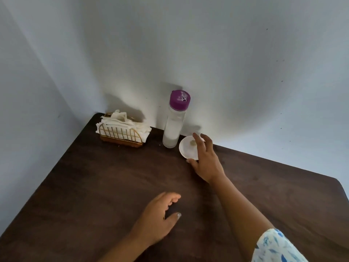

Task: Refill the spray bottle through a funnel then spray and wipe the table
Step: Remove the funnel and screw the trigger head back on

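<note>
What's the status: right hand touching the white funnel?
Cannot tell. Head view: right hand spread over the white funnel, thumb at its near rim, but overlap hides any contact or gap.

Right hand outstretched, left hand loose.

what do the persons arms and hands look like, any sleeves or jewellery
The right arm is bare up to a short sleeve, white with a blue leaf-like print. The left arm is bare, with no sleeve in view. The left hand and right hand wear no gloves, and no ring, watch or bracelet shows. The left thumbnail looks pale, perhaps painted.
</note>
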